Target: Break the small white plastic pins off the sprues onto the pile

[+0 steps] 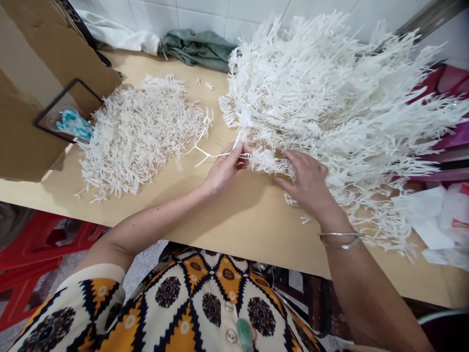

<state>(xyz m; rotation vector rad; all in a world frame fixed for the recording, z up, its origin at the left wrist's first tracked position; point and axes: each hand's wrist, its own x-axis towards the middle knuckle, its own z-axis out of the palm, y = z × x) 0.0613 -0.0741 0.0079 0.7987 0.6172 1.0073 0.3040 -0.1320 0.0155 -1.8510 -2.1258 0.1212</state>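
Note:
My left hand [229, 165] is closed, thumb against fingers, on a thin white branched plastic stem [208, 155] whose bare forks stick out to the left. Past those fingers, a feathery white tuft [266, 160] extends to the right. My right hand [308, 181] has its thumb and fingers apart, close to the right end of that tuft; whether it touches the strands I cannot tell. Behind and beside it rises a big heap of white branching plastic sprigs [311, 88]. A lower pile of short white pieces [142, 132] lies to the left.
A cardboard box [25, 98] stands at the left, with a black-framed holder [71, 110] containing something blue and white. Dark green cloth [200, 46] lies along the tiled wall. Plastic bags [454, 215] are at the right edge. Red stools [44, 249] stand below the table [252, 220].

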